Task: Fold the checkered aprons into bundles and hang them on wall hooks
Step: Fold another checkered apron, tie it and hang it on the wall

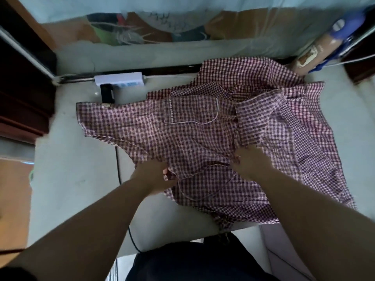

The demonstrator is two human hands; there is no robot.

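Note:
A red-and-white checkered apron (192,134) lies spread and rumpled across a pale table (67,179), with a lace-trimmed pocket (190,110) facing up. More checkered cloth (316,142) lies under and to the right of it, bunched toward the back. My left hand (154,175) grips the near edge of the apron, with cloth over its fingertips. My right hand (247,159) pinches a fold of the apron near the middle. A thin white-edged strap (205,196) loops across the cloth between my hands. No wall hooks are in view.
A white power strip (119,79) and a black block (107,93) sit at the table's back left. A black cable (118,175) runs down the table. A blue-and-tan object (324,47) leans at the back right. Dark wooden furniture (20,88) stands at the left.

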